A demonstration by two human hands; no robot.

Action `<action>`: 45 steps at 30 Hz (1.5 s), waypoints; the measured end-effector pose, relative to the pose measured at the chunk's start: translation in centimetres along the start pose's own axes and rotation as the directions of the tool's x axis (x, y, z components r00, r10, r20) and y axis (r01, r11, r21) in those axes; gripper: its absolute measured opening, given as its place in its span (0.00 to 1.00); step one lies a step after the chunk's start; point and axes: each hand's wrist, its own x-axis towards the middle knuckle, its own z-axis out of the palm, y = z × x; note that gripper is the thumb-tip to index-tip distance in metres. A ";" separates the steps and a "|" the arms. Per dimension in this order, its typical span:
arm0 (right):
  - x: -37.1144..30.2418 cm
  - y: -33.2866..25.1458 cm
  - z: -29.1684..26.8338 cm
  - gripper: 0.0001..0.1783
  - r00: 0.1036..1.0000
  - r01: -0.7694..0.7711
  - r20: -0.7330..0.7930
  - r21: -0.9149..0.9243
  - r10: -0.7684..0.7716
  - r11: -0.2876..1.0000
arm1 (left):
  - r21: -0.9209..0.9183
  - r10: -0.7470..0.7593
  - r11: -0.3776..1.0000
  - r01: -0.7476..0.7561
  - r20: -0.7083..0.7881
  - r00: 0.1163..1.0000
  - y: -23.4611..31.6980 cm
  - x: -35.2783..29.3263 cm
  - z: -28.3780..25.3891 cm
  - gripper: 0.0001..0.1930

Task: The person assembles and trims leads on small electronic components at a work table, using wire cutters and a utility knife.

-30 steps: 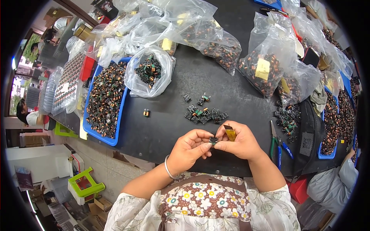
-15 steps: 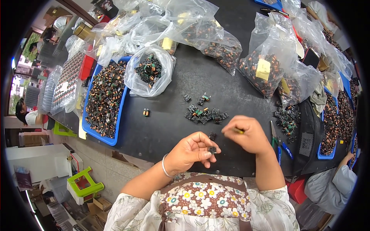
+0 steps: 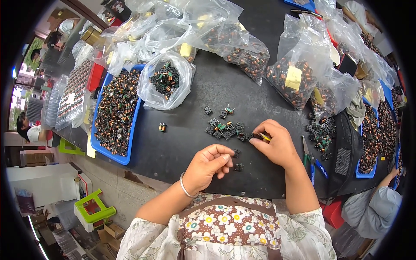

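My left hand [image 3: 209, 168] hovers low over the black table with loosely curled fingers and nothing visible in them. Beside its fingertips lie two small black coil bases, a nearer one [image 3: 238, 167] and a farther one [image 3: 236, 153]. In my right hand [image 3: 276, 143] is a small yellow tool [image 3: 264, 137], mostly hidden by the fingers. Its fingertips are at the right edge of a small heap of black and green coil parts [image 3: 223, 128]; whether they also grip a part I cannot tell. A single copper-wound coil [image 3: 162, 127] sits apart to the left.
A blue tray [image 3: 124, 159] full of copper coils is at left, beside an open plastic bag [image 3: 182, 93] of parts. More filled bags [image 3: 284, 80] lie at the back right. Green-handled pliers [image 3: 305, 152], blue-handled cutters [image 3: 321, 169] and another pile of parts [image 3: 321, 135] are on the right.
My left hand has let go of the black coil base, which now lies on the table, and has drawn slightly left. My right hand has moved up to the heap's right edge.
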 end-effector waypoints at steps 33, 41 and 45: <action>-0.9 -1.9 0.5 0.12 0.970 0.101 0.161 0.410 -0.181 0.907 | -0.031 0.041 0.999 -0.040 0.039 0.998 -0.6 0.1 1.3 0.11; -1.0 -2.1 0.5 0.10 0.966 0.120 0.163 0.412 -0.202 0.903 | -0.151 0.025 0.988 -0.012 0.085 0.996 -0.5 0.1 1.1 0.11; -0.8 -2.3 0.0 0.10 0.952 0.060 0.242 0.451 -0.187 0.890 | -0.240 0.047 0.971 -0.015 0.128 0.991 -0.6 0.1 0.9 0.10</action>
